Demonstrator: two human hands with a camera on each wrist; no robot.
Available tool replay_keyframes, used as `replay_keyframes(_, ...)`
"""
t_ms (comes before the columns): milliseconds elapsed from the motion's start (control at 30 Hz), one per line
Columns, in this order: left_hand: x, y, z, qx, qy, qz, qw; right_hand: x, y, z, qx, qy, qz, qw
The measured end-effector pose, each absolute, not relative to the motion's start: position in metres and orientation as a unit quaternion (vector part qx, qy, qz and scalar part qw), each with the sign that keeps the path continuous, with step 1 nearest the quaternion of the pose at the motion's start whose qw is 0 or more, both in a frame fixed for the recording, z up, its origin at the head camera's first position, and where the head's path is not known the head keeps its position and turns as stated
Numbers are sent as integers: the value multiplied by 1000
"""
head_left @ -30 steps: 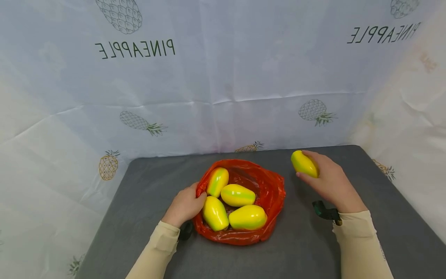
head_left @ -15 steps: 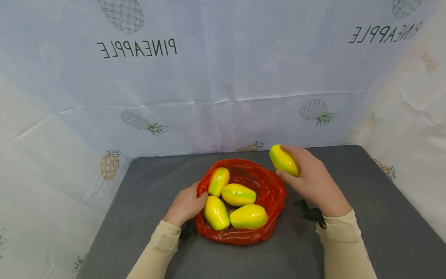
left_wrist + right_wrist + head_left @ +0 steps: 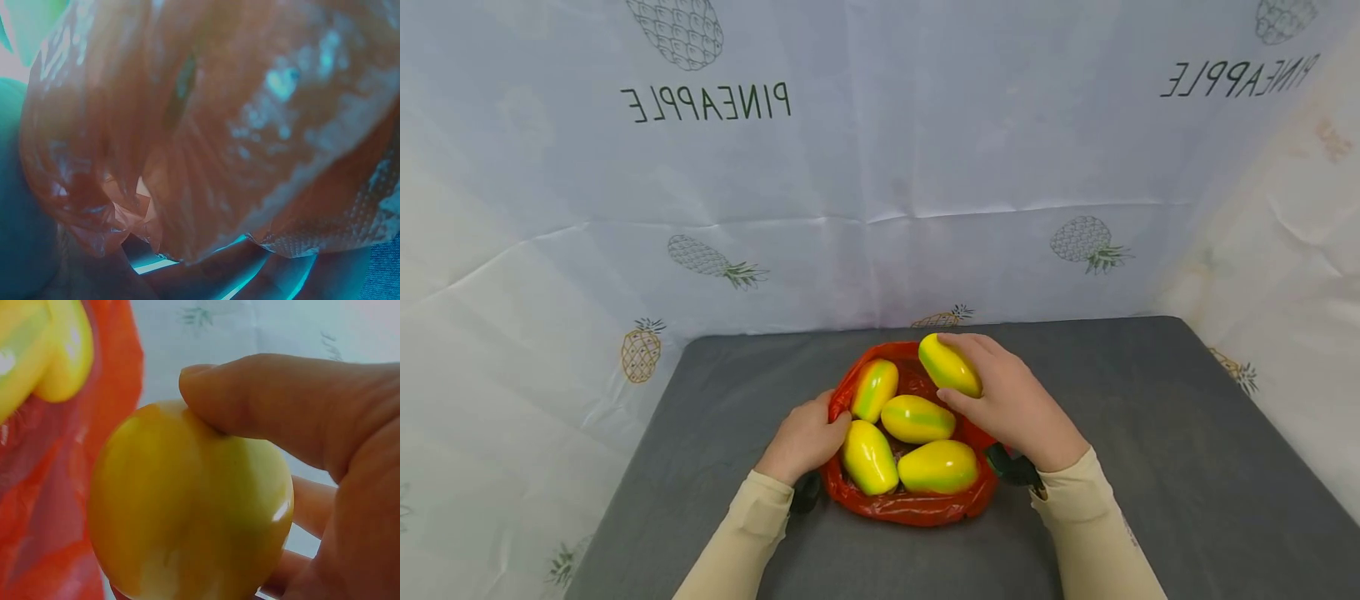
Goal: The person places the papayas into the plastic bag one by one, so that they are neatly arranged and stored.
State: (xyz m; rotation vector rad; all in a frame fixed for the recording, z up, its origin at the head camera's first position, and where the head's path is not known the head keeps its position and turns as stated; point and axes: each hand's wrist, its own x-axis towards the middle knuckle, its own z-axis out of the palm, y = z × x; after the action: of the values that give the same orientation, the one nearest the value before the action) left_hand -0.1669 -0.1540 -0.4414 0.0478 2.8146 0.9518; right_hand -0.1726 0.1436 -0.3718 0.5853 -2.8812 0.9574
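A red plastic bag (image 3: pixel 916 510) stands with its mouth spread on the table. Several glossy yellow papayas with green streaks, among them one papaya (image 3: pixel 937 467) at the front, lie inside it. My left hand (image 3: pixel 805 437) grips the bag's left rim, thumb inside; in the left wrist view the crinkled bag (image 3: pixel 206 156) hides most of the fingers. My right hand (image 3: pixel 1007 400) holds another papaya (image 3: pixel 950 365) over the bag's back right part, between thumb and fingers. Up close in the right wrist view, the thumb presses on top of this papaya (image 3: pixel 187 506), beside the red plastic.
The dark grey table (image 3: pixel 1150 467) stretches out on both sides of the bag. Behind it hangs a white cloth (image 3: pixel 880 150) printed with pineapples, which also runs along the left and right sides.
My right hand has carried its papaya leftward from the table's right side to over the bag. The left hand keeps its grip on the rim, and the papayas inside lie as before.
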Motion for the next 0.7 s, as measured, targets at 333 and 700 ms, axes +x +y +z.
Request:
replay_keyframes(333, -167, -154, -442, 16, 943, 321, 88, -183, 132, -395, 195, -930, 311, -6)
replay_keyframes(700, -166, -154, -441, 12, 943, 321, 89, -191, 128, -407, 186, -935, 300, -33)
